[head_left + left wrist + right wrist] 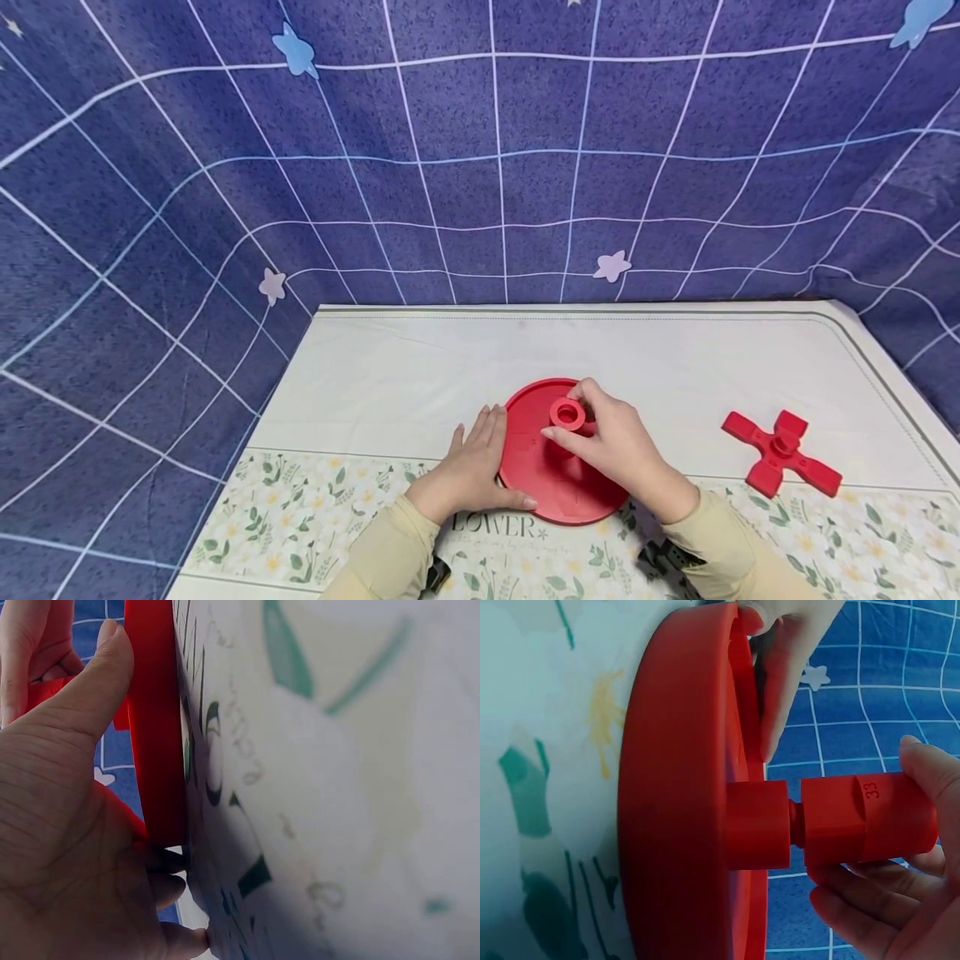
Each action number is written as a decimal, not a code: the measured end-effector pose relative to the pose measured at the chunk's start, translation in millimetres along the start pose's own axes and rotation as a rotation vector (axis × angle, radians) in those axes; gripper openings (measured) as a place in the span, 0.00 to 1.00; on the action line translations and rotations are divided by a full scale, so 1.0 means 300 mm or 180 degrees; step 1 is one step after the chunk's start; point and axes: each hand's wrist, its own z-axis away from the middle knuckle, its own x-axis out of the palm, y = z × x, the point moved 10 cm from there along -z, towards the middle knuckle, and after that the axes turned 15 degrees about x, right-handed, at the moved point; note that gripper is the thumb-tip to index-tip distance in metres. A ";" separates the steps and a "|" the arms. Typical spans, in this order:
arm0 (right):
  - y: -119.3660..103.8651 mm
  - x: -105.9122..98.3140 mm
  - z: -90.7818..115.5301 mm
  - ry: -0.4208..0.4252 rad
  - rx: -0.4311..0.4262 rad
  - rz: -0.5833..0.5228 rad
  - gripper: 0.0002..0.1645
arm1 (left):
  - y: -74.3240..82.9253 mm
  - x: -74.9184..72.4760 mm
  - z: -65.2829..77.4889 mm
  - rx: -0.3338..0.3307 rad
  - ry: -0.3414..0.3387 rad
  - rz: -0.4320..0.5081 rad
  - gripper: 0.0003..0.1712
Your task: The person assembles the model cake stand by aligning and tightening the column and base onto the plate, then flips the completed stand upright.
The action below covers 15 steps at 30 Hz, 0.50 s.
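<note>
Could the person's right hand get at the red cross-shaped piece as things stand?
Probably yes, once its grip is free: the right hand holds the red cylinder over the round red dish, but nothing visible blocks the way across to the red cross-shaped piece.

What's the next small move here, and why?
Probably press the red cylinder straight down toward the post: a narrow neck shows between them, suggesting it isn't fully seated. The right hand grips the cylinder; the left hand rests against the round tray, which should help steady it.
</note>
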 end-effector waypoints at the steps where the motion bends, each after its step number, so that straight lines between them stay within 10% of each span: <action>1: 0.000 -0.002 0.000 0.0022 -0.0001 0.0017 0.27 | -0.001 0.001 0.000 -0.0006 -0.0006 -0.0004 0.75; 10: 0.002 0.000 -0.001 -0.0220 -0.0132 -0.0138 0.28 | -0.005 0.003 -0.003 -0.0008 -0.0038 0.0000 0.75; 15: -0.002 0.015 -0.004 -0.0832 -0.0252 -0.0985 0.28 | -0.006 0.005 -0.002 -0.0019 -0.0036 0.0052 0.75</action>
